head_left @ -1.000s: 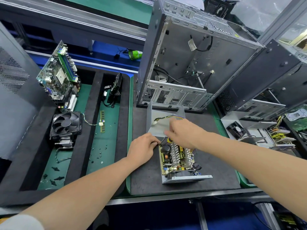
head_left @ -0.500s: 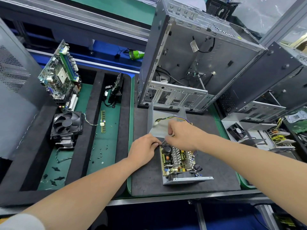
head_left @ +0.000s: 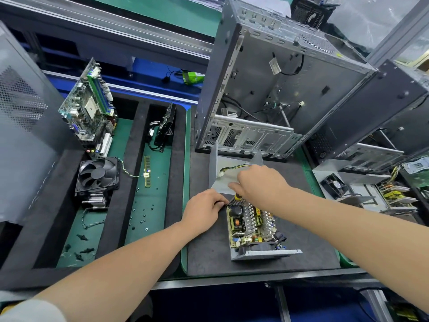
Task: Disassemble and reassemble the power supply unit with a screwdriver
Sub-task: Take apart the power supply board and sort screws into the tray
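Left hand [head_left: 204, 210] gripping power supply unit [head_left: 251, 225] corner, right hand [head_left: 261, 185] curled over its far end, grasp unclear

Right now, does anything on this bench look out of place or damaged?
Nothing looks damaged. The power supply lies open, board exposed, its grey cover behind it, as disassembly expects. Small screws lie scattered loose on the green mat to the left, easy to lose. No screwdriver is in view.
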Motion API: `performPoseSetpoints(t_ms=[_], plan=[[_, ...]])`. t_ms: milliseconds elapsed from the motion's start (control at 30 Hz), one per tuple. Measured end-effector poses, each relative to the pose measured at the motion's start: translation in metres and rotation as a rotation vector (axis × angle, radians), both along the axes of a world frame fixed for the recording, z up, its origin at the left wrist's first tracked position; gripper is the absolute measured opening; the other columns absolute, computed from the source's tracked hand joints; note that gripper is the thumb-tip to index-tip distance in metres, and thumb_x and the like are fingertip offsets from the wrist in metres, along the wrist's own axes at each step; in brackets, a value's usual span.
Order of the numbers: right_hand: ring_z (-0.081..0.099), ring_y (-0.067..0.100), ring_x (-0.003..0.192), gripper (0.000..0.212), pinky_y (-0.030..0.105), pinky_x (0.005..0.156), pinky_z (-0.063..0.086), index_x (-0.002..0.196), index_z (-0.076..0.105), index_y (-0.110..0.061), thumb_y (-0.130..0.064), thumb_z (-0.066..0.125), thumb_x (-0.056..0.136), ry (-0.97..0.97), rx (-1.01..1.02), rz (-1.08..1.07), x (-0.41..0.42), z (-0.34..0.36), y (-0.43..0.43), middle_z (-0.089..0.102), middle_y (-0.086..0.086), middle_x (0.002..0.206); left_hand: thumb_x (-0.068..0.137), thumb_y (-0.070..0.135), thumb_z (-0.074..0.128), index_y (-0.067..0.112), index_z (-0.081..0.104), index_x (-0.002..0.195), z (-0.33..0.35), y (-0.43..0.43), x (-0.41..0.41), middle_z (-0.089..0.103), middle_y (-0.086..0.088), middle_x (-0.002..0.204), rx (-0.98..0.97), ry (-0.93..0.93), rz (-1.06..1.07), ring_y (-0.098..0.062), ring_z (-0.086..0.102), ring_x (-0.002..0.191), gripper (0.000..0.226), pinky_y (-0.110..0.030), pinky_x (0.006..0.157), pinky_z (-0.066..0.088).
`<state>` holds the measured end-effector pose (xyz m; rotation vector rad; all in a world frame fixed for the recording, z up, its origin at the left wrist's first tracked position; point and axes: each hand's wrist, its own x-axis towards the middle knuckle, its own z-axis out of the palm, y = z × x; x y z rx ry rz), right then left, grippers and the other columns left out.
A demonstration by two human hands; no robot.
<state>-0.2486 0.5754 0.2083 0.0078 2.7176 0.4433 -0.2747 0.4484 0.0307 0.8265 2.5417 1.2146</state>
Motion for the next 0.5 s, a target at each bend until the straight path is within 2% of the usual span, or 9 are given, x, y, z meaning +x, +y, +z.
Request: performPoseSetpoints(t_ms=[67,100,133,167,233,267,367,433,500], plan=[[0.068,0.028,0.096,0.03,0.033,0.065,0.044,0.116,0.056,-0.016,-0.044,0.046,0.109,0.01,0.098,0.357,0.003,0.005,0.001,0.06,0.007,0.113,0.102,0.025,0.059,0.033,0.077,0.11,0.0,-0.001,-0.001,0.069,0.012,0.107,0.01,-0.011,0.004,-0.015,0.064,0.103,0.021,-0.032,0.084,0.048],[0.069,0.023,0.092,0.029,0.03,0.062,0.045,0.12,0.056,-0.016,-0.041,0.053,0.105,0.028,0.097,0.553,0.005,0.006,0.006,0.058,0.004,0.117,0.102,0.024,0.06,0.032,0.078,0.11,0.0,-0.001,-0.001,0.069,0.012,0.107,0.014,-0.011,0.002,-0.016,0.064,0.102,0.021,-0.032,0.083,0.047],[0.067,0.021,0.083,0.028,0.03,0.059,0.045,0.118,0.057,-0.017,-0.039,0.059,0.1,-0.006,0.081,0.657,0.006,0.008,0.011,0.056,0.003,0.117,0.102,0.024,0.06,0.032,0.078,0.11,0.0,-0.001,-0.001,0.069,0.012,0.107,0.012,-0.006,-0.001,-0.016,0.064,0.103,0.021,-0.031,0.083,0.047],[0.061,0.022,0.074,0.025,0.033,0.057,0.044,0.116,0.054,-0.016,-0.033,0.061,0.099,-0.098,0.035,0.669,0.007,0.008,0.016,0.053,0.003,0.118,0.102,0.025,0.06,0.033,0.078,0.11,0.0,-0.001,-0.001,0.069,0.012,0.108,0.009,0.0,-0.004,-0.015,0.064,0.103,0.021,-0.031,0.084,0.047],[0.049,0.023,0.067,0.021,0.04,0.058,0.043,0.118,0.048,-0.014,-0.017,0.057,0.099,-0.256,-0.016,0.56,0.007,0.004,0.023,0.047,0.006,0.118,0.102,0.026,0.06,0.034,0.077,0.11,-0.001,0.0,-0.001,0.068,0.014,0.107,0.005,0.009,0.001,-0.013,0.064,0.103,0.021,-0.03,0.083,0.047],[0.052,0.024,0.071,0.02,0.041,0.06,0.043,0.118,0.048,-0.014,-0.016,0.057,0.1,-0.263,-0.026,0.513,0.007,0.001,0.027,0.047,0.006,0.118,0.103,0.027,0.059,0.035,0.077,0.11,-0.002,0.0,-0.001,0.068,0.015,0.106,0.003,0.012,0.006,-0.013,0.064,0.102,0.021,-0.028,0.081,0.045],[0.064,0.034,0.097,0.018,0.038,0.068,0.044,0.115,0.055,-0.016,-0.031,0.052,0.105,-0.115,-0.14,0.292,0.008,-0.008,0.029,0.061,0.009,0.109,0.103,0.028,0.059,0.036,0.077,0.11,-0.003,0.001,0.0,0.067,0.015,0.106,-0.003,0.02,0.013,-0.013,0.063,0.102,0.021,-0.029,0.081,0.046],[0.065,0.038,0.097,0.025,0.041,0.071,0.051,0.112,0.057,-0.016,-0.037,0.044,0.108,-0.027,-0.199,0.115,0.009,-0.015,0.026,0.064,0.014,0.095,0.103,0.027,0.059,0.035,0.077,0.11,-0.003,0.001,0.0,0.067,0.015,0.107,-0.001,0.027,0.013,-0.013,0.064,0.102,0.021,-0.03,0.082,0.047],[0.065,0.039,0.099,0.027,0.043,0.075,0.053,0.11,0.057,-0.016,-0.041,0.047,0.107,-0.003,-0.239,-0.003,0.009,-0.021,0.024,0.068,0.014,0.097,0.103,0.027,0.058,0.035,0.076,0.11,-0.004,0.001,-0.001,0.067,0.014,0.106,-0.003,0.032,0.011,-0.013,0.064,0.102,0.021,-0.031,0.082,0.047]])
